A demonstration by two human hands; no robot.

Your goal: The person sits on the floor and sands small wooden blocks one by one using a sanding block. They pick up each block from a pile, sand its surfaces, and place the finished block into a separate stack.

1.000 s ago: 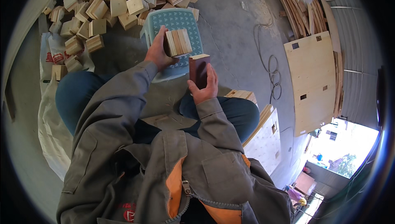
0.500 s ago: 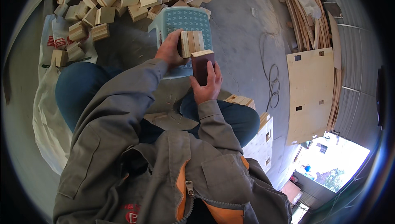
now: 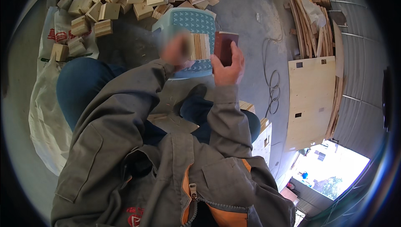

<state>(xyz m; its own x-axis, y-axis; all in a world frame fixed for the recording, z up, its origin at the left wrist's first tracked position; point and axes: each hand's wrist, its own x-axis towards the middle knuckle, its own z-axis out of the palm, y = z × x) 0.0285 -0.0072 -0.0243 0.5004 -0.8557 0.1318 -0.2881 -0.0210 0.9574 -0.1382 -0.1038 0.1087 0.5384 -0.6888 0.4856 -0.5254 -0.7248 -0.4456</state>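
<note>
Block (image 3: 202,46): over stool (image 3: 200,23); left hand (image 3: 175,49) alongside, blurred, grip indeterminable.
Brown piece (image 3: 223,48): clasped by right hand (image 3: 229,71), at stool's right edge.
Floor (image 3: 249,70): extends right to cable (image 3: 274,88).

Glare whites out the lower-right opening (image 3: 332,170); the left grip (image 3: 176,49) is blurred; fisheye edges bend, blackening.

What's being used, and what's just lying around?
Seemingly used:
striped square-faced wooden block, by the blurred left hand
dark reddish-brown rectangular block, in the right hand
pale-blue plastic stool

Probably unused:
thin dark looped cable
flat pale wooden board
white plastic sack
</note>
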